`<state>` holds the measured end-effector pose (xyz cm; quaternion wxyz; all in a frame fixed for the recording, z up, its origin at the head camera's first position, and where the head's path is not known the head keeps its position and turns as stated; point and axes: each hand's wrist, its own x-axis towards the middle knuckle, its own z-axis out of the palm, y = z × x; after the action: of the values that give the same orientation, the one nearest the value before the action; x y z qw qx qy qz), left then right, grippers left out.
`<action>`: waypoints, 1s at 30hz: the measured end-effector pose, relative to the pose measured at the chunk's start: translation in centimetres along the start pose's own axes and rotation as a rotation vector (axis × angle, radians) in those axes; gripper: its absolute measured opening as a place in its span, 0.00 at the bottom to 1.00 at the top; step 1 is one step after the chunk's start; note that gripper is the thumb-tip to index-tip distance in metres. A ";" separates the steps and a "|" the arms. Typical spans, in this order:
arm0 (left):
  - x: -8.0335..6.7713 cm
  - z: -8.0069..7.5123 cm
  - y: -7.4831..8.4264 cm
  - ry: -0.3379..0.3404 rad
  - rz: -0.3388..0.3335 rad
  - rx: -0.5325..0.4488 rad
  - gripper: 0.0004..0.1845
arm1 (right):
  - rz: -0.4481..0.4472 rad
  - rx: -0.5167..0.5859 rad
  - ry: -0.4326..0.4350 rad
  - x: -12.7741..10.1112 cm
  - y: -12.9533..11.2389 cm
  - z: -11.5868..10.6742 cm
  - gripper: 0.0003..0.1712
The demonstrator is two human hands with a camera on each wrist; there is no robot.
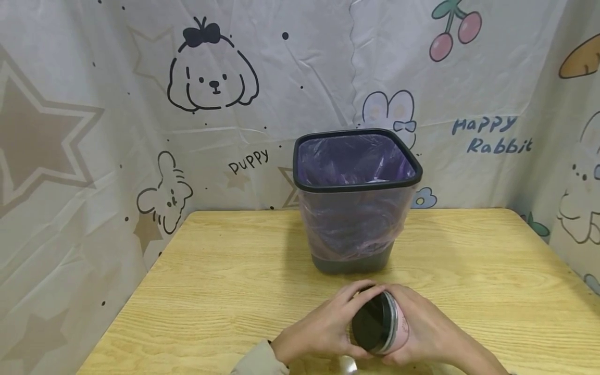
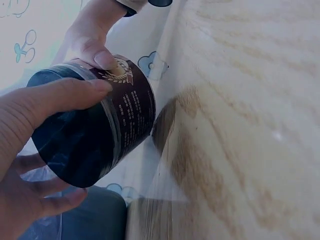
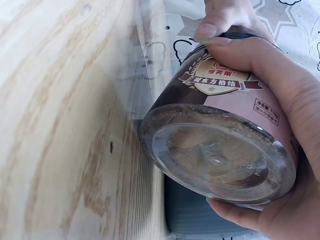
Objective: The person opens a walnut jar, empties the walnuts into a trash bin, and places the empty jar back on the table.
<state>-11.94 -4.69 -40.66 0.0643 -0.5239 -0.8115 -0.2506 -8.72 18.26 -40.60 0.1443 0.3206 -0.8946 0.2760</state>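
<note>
A cylindrical, clear-based jar (image 3: 220, 120) with a smooth dark lid (image 1: 372, 324) and printed pink-and-maroon label (image 3: 220, 82) is held tilted at the wood-grained desk (image 1: 225, 291), before the film-lined bin (image 1: 361, 186); it is clamped by the curled fingers (image 2: 57, 204) of the left hand (image 1: 328, 324) and right hand (image 1: 427, 327).

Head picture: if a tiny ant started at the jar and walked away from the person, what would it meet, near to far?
Jar → trash can → hanging cloth with drawings.
</note>
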 end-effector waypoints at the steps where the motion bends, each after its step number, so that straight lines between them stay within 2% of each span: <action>1: 0.0 0.0 0.0 0.003 -0.005 -0.006 0.60 | 0.003 0.004 0.001 0.0 0.0 0.0 0.58; 4: 0.0 0.0 0.0 0.022 -0.012 -0.028 0.59 | 0.010 0.002 0.006 0.0 -0.1 0.0 0.59; 8: 0.0 0.1 0.0 0.052 0.010 -0.024 0.60 | 0.012 -0.009 0.013 0.0 -0.1 0.1 0.60; 15: 0.0 0.1 0.1 0.009 0.033 -0.015 0.61 | -0.010 -0.018 0.012 0.0 0.0 0.1 0.57; 22: -0.2 0.0 0.1 0.001 0.007 -0.007 0.59 | -0.006 -0.007 0.013 0.0 -0.1 0.2 0.57; 30: -0.1 -0.1 0.0 0.008 0.008 -0.016 0.59 | 0.005 -0.005 0.026 0.0 -0.2 0.2 0.58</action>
<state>-11.88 -4.77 -40.63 0.0643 -0.5265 -0.8073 -0.2587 -8.65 18.04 -40.69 0.1561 0.3145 -0.8941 0.2781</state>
